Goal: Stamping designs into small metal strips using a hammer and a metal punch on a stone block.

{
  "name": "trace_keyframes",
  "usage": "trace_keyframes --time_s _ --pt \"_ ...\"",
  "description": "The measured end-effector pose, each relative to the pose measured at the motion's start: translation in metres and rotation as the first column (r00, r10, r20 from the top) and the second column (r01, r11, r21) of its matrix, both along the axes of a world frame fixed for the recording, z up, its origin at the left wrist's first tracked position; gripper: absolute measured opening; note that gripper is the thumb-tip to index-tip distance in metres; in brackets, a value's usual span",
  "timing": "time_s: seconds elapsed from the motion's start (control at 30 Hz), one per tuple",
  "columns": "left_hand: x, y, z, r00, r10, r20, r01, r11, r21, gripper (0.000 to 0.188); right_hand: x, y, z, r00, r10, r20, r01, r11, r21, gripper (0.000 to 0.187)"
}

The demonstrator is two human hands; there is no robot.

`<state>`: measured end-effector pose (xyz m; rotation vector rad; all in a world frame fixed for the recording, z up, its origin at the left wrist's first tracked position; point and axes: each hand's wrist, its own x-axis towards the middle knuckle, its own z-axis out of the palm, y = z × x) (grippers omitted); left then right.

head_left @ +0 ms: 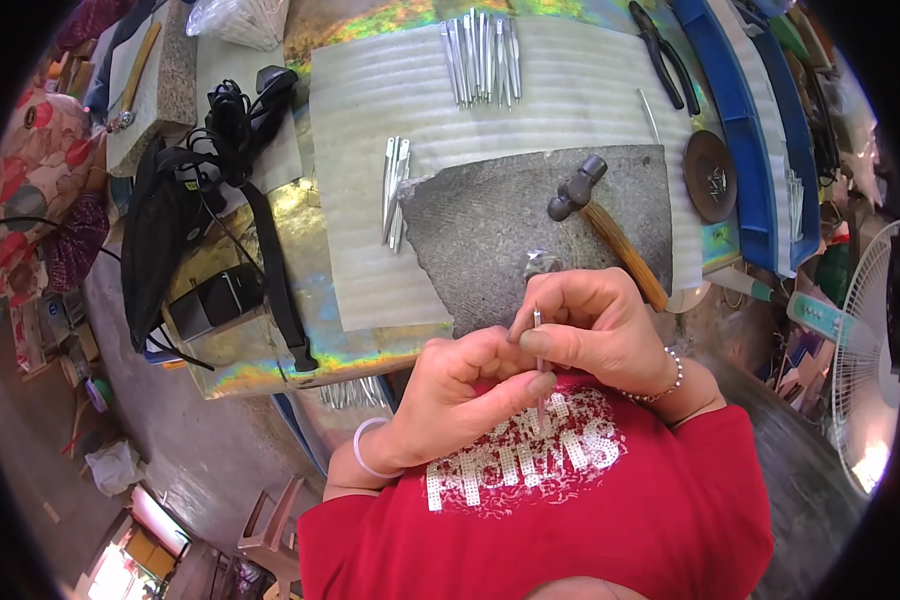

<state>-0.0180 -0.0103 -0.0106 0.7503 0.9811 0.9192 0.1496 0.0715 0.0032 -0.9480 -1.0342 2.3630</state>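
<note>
Close to my chest, both hands pinch a slim silver metal piece (538,318), held upright. My right hand (595,320) has its thumb and fingers closed near the upper end. Lower down, my left hand (470,380) presses thumb and fingers together around it; the fingers partly hide the piece. Just beyond my hands lies a rough grey stone slab (490,210). A ball-peen hammer (620,250) rests on it, wooden handle toward me. Similar slim metal pieces lie on a white foam sheet (355,100): a larger bunch (482,60) at the back and a smaller bunch (395,195) at the left.
Black-handled pliers (668,62), a round brown dish (705,190) and a blue tray (740,130) line the right side. A black bag with straps (160,250) covers the table's left. A white fan (865,350) stands far right; another person's sleeve (75,235) shows far left.
</note>
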Motion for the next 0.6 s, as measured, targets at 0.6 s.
trace_keyframes --time_s 0.6 --pt "-0.0037 0.0023 0.0004 0.957 0.029 0.289 0.011 0.991 -0.135 0.013 -0.0060 0.0048 -0.0012 0.998 0.048 0.049 -0.042 0.993 -0.110 0.013"
